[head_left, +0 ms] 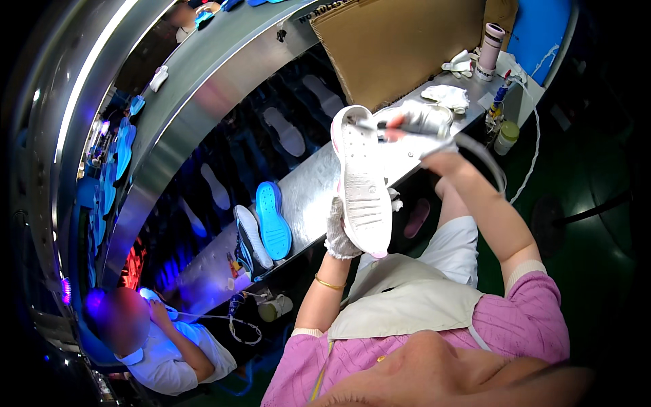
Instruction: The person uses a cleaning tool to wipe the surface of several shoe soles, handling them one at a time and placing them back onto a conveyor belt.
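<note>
My left hand (337,230), in a greyish-white glove, grips a white shoe sole (359,173) from its left side near the lower end. The sole is held up above the bench, its ribbed and dotted face turned up. My right hand (417,146), partly covered in white, is closed around a slim brush-like tool (368,125), blurred by motion. The tool's tip is at the upper end of the sole; whether it touches cannot be told. A pale hose (489,159) curves away from beside my right wrist. Behind that hand lies a whitish shoe-like piece (430,117), partly hidden.
A metal bench (305,183) bears a blue sole (274,220) and a dark shoe (251,237). Behind it, a conveyor (203,88) carries shoe parts. Cardboard (386,47), a pink tumbler (489,51) and a lidded bottle (506,138) are right. A co-worker (169,353) sits lower left.
</note>
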Demonstrator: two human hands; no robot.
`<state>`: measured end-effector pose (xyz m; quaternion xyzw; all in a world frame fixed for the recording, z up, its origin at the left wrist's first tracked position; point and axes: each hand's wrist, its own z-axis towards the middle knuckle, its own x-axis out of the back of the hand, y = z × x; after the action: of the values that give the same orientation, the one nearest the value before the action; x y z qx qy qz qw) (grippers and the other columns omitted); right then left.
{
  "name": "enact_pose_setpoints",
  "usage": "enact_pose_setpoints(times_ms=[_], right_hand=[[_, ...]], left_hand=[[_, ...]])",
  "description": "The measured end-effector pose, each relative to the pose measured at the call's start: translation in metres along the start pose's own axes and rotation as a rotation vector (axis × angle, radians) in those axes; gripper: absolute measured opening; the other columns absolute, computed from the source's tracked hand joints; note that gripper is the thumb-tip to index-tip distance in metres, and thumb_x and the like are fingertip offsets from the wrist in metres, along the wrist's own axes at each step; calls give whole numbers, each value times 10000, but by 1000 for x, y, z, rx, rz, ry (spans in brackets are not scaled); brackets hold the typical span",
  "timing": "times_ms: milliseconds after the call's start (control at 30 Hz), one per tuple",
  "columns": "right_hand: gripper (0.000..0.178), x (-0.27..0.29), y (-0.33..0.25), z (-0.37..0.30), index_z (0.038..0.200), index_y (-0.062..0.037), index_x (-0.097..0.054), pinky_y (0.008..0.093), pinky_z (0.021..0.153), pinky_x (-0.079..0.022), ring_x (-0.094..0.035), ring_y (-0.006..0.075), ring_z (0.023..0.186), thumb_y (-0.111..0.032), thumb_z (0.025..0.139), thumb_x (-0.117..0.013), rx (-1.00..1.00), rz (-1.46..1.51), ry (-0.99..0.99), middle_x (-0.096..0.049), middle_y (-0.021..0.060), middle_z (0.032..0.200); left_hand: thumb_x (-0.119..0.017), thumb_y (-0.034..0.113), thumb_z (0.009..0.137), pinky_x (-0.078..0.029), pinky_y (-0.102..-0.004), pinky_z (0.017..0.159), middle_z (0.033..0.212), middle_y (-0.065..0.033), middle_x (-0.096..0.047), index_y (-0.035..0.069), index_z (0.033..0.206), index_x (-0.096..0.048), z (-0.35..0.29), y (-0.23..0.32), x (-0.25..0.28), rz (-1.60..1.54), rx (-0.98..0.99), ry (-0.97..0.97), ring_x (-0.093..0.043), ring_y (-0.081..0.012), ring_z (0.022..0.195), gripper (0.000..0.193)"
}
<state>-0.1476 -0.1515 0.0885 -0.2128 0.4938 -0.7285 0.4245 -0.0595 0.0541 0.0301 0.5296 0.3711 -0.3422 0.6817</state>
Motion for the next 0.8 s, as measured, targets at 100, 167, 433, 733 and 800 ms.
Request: enact_pose_setpoints(times_ms=[100, 167, 433, 733, 800], right_hand=[[186, -10, -8, -30, 888, -49, -663, 276, 816, -510, -640, 136, 855, 37, 755, -760, 373, -425, -163, -686, 40, 914], [186, -5, -13, -31, 867, -59, -666, 280, 803, -514, -648, 157, 847, 35, 740, -764, 222, -306, -199, -681, 59, 885], [195, -1, -23, 13, 844, -53, -618, 313, 711, -493, -610, 240, 771, 93, 729, -676, 568, -625, -319, -615, 96, 846], [204, 30, -65, -5, 831, -40, -652, 333, 820, -499, -641, 227, 851, 40, 695, -782, 464, -613, -170, -679, 103, 915], [223, 31, -64, -7, 840, -40, -639, 323, 837, -498, -629, 199, 878, 81, 708, -772, 426, -497, -86, -660, 107, 938]], left_hand=[[-549, 564, 883, -433, -497, 1045, 1409, -254, -440, 16, 1483, -271, -3, 2, 0, 42, -66, 134, -500, -446, 1235, 858], [-580, 551, 877, -463, -461, 1027, 1373, -255, -483, 13, 1471, -301, -5, 4, 1, 87, -98, 184, -534, -425, 1207, 849], [-559, 567, 883, -486, -478, 1001, 1365, -184, -506, 48, 1472, -302, -13, 10, 6, 384, -88, 224, -581, -346, 1172, 826], [-490, 604, 907, -532, -452, 944, 1311, -157, -555, 71, 1430, -382, 5, 68, -19, 437, -282, 374, -617, -325, 1126, 755], [-434, 708, 871, -537, -459, 931, 1266, -208, -549, 13, 1430, -353, 22, 107, -42, 414, -286, 67, -624, -336, 1070, 895]])
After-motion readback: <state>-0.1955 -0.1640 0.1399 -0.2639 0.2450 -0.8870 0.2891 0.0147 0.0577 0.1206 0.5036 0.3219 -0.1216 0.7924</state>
